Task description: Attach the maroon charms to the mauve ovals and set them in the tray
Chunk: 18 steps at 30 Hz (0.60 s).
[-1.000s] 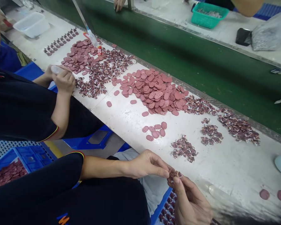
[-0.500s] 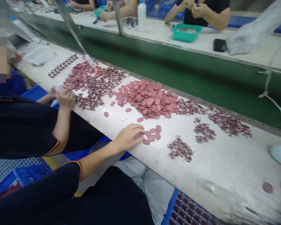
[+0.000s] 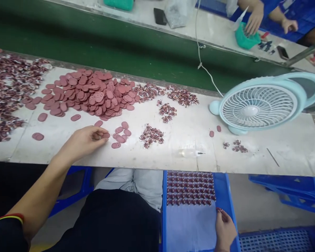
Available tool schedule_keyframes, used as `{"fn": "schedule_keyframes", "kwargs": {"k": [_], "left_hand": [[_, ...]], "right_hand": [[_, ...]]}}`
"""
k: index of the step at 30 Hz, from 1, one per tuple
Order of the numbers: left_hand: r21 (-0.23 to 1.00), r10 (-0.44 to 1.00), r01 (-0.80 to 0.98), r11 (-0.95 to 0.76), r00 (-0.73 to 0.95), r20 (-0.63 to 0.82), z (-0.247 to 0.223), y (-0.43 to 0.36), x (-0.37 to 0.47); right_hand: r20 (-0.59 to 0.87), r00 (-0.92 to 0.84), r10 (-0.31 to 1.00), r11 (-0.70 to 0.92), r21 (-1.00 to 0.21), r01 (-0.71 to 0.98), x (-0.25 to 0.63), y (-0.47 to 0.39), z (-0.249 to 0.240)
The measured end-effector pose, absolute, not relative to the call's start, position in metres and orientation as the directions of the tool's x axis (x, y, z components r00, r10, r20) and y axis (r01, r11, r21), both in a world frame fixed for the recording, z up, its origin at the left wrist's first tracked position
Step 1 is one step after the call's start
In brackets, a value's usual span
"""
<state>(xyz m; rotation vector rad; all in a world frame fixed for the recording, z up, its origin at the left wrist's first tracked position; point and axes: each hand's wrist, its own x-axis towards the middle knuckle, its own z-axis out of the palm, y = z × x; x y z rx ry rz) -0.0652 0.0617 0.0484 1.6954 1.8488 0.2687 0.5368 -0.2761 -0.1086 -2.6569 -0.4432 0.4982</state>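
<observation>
My left hand [image 3: 88, 141] rests over the white table with its fingers curled round a pink oval piece [image 3: 105, 135]. Just right of it lies a small group of pink ovals [image 3: 120, 137]. My right hand [image 3: 225, 227] is low at the right, above the blue tray [image 3: 227, 196], pinching a small dark red part [image 3: 218, 209]. Rows of dark red assembled parts [image 3: 190, 187] fill the tray's far half, and a pale sheet [image 3: 190, 227] covers the near half.
A large heap of pink ovals [image 3: 91, 92] stands behind my left hand. Small metallic parts [image 3: 151, 135] lie in several piles. A glue bottle [image 3: 189, 153] and a light blue fan [image 3: 257, 105] are on the right. Another person's hand [image 3: 254, 21] reaches into a green basket [image 3: 248, 38].
The view has swung right, bringing the fan, the tray and my right hand into sight. The neighbour at the left is out of view. My left hand stays beside the small group of ovals.
</observation>
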Motion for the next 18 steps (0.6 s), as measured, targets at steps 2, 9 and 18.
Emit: {"fn": "schedule_keyframes", "kwargs": {"k": [2, 9, 18], "left_hand": [[0.492, 0.961, 0.858, 0.150, -0.010, -0.275, 0.050, 0.063, -0.063], [0.455, 0.939, 0.864, 0.216, -0.057, -0.338, 0.051, 0.068, -0.062], [0.547, 0.935, 0.802, 0.242, -0.043, -0.351, 0.046, 0.070, -0.070]], "right_hand": [[-0.262, 0.862, 0.435, -0.865, -0.387, 0.319, 0.549, -0.279, -0.127], [-0.227, 0.811, 0.539, -0.832, -0.296, 0.470, 0.567, -0.279, -0.155], [-0.281, 0.841, 0.463, -0.877, -0.281, 0.390, 0.555, -0.259, -0.141]]}}
